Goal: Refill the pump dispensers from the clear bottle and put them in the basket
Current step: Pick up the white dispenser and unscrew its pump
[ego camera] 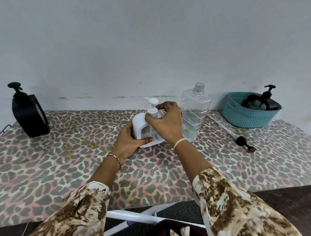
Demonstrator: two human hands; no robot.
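Head view, looking down on a counter (58,167) draped in a leopard-print cover of grey, pink and cream, set against a plain pale wall (155,36) with dark scuffs along its foot. Dark floor (291,193) at the near right; a white frame (133,216) below the counter's near edge.

At the centre of the counter, a white pump dispenser (138,125), upright, pump head standing in its neck. Left hand (128,147) gripping its lower body, thumb laid across the front, the other fingers out of sight behind it. Right hand (166,124) above, fingers (152,117) curled round the pump collar.

Just beside the right hand, the clear bottle (193,116): upright, uncapped, partly full of clear liquid. At the far right, a teal basket (248,119) against the wall with a black dispenser (270,102) inside. Nearer than the basket, a loose black pump (244,142) lying flat, its long tube stretched back toward the bottle. At the far left, a second black dispenser (30,113) standing near the counter's edge.

Hard to make out: the liquid level inside the white pump dispenser; the print on its front, blurred and half covered by the right hand; another dark shape in the basket, partly hidden by the rim. Left corner of the counter cut off at the picture's edge.
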